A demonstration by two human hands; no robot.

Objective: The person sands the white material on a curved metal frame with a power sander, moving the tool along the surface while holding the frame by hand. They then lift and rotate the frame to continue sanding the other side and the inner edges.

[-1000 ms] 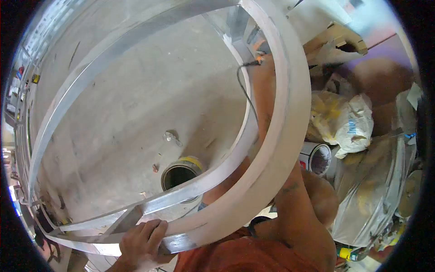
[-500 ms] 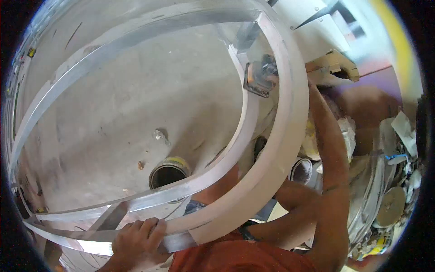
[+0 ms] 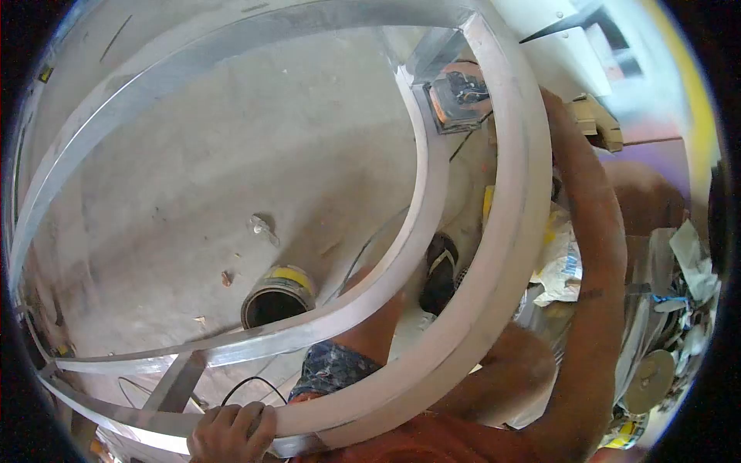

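A large curved metal frame [image 3: 424, 356] spans the view, its right side coated in pale pinkish filler and its left side bare metal. My left hand [image 3: 233, 432] is closed over the frame's near lower bar, fingers wrapped across the top. From the right, my arm passes behind the outer curved band. My right hand [image 3: 485, 105], mostly hidden by that band, grips an electric sander [image 3: 455, 102]. The sander's flat pad faces the inner curved band, close to its upper end beside a metal crosspiece [image 3: 436, 52].
On the concrete floor [image 3: 177, 193] inside the frame stands an open can [image 3: 278, 297], with a crumpled clear scrap [image 3: 262, 228] beyond it. A black cable [image 3: 258, 380] loops near my left hand. Plastic sheeting and scraps [image 3: 656, 309] are heaped at right, near a cardboard box [image 3: 596, 123].
The sander has moved up along the inner band toward the crosspiece, my right arm with it. My view has shifted slightly. My left hand stays on the lower bar.
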